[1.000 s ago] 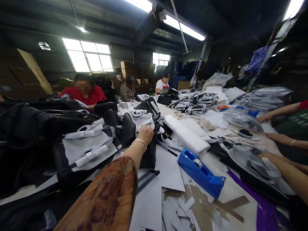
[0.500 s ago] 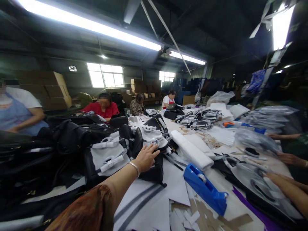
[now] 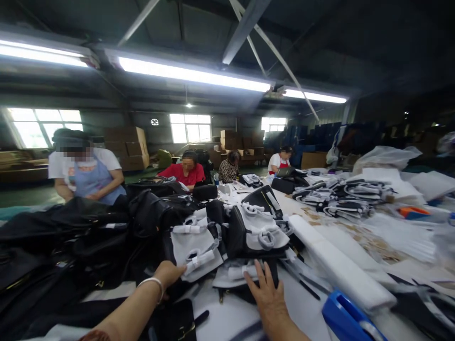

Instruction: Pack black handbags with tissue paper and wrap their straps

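Observation:
My left hand (image 3: pixel 169 275), a bangle on its wrist, curls its fingers round the lower edge of a black bag wrapped in white paper (image 3: pixel 195 246). Just to its right, my right hand (image 3: pixel 263 292) lies flat with fingers spread on another black bag (image 3: pixel 245 280) that has a white-wrapped handle. A third wrapped bag (image 3: pixel 256 231) stands upright just behind them. All rest on a long work table (image 3: pixel 227 315) covered in white sheets.
A heap of black bags (image 3: pixel 71 241) fills the left. A white foam roll (image 3: pixel 337 265) and a blue tape dispenser (image 3: pixel 346 319) lie to the right, wrapped straps (image 3: pixel 341 194) farther back. Several people work along the table's far left side.
The view has tilted up and swung left. My left hand drew back toward me, from the top of the pile to a nearer bag. My right hand has come into view on a bag.

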